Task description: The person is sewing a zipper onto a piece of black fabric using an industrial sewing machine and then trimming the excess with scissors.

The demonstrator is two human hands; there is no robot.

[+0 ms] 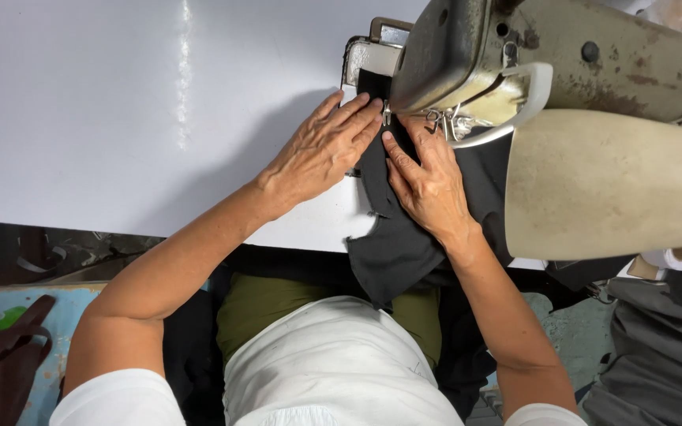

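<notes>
A dark grey piece of fabric [392,244] lies on the white sewing table [120,118] and runs under the needle of a worn beige sewing machine [593,118]. My left hand [321,150] lies flat with its fingers spread, fingertips pressing the fabric's left edge beside the presser foot [387,113]. My right hand [428,181] rests flat on top of the fabric just in front of the needle, fingers pointing toward it. The two hands almost touch at the fingertips. The fabric's lower part hangs off the table's front edge over my lap.
A metal needle plate [369,57] shows behind the foot. The machine's body overhangs the right side of the table. A dark brown bag [1,363] sits on the floor at lower left. More grey cloth [665,355] is piled at lower right.
</notes>
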